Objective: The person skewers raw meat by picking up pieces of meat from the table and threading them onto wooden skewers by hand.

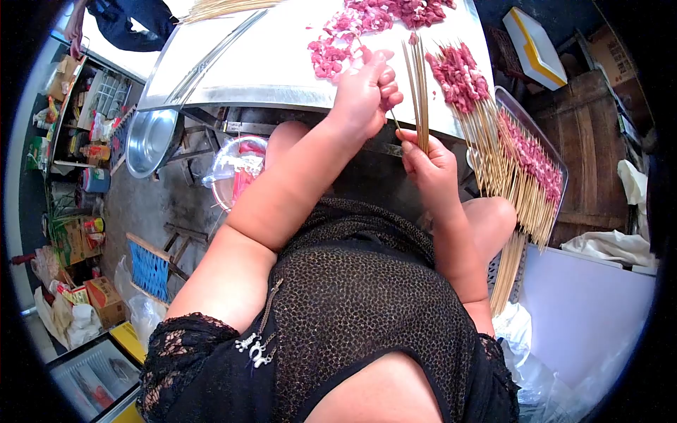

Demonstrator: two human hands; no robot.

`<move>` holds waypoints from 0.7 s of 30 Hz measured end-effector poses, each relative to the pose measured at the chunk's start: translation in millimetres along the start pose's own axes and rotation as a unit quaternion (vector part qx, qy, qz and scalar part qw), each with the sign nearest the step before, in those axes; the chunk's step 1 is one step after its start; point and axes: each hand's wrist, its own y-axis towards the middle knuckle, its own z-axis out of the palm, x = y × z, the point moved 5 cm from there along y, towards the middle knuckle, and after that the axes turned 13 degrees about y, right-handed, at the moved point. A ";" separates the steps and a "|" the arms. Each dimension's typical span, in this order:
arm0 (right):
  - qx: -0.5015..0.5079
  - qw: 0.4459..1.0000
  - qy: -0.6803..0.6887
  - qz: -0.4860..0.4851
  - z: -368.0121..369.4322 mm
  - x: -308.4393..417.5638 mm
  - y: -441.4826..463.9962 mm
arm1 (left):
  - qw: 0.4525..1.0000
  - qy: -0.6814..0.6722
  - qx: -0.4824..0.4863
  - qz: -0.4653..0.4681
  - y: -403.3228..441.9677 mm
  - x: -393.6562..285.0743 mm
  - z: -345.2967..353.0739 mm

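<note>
Your right hand [431, 168] grasps a skewer bundle [422, 99], its thumb and fingers closed on the lower part while the sticks point up over the edge of the worktop [247, 74]. Your left hand [365, 92] is positioned above and to the left, fingers clenched at the upper end of a single skewer [396, 123] that slants up from the right fingertips; anything else enclosed in the left fist is hidden. A meat piece [414, 40] is located at the upper end of the bundle. Directly beyond your left hand, loose meat pieces [327, 58] lie on the worktop. To the right of the bundle, loaded skewers [458, 74] rest with their meat on the worktop and their bare sticks projecting past its edge. Adjacent to these, a tray [562, 169] carries a further row of meat skewers [527, 156]. Toward the left side of the worktop lie several thin sticks [217, 55]. Below that edge, observe a metal basin [149, 144] and, nearer your leg, a tub [224, 199] containing plastic bags. At the far left, another person [134, 25] in dark clothing stands beside the worktop.
</note>
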 end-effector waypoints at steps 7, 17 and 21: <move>0.010 0.999 0.040 -0.026 3.2 -4.9 3.2 | 0.993 0.104 0.043 0.040 6.9 -2.2 7.5; -0.023 0.996 0.080 -0.010 -9.6 2.8 2.0 | 0.995 -0.015 0.095 -0.012 13.7 5.1 -2.6; -0.012 0.998 0.065 -0.017 -11.3 -3.2 4.3 | 0.989 -0.067 0.134 -0.003 28.3 15.2 -10.4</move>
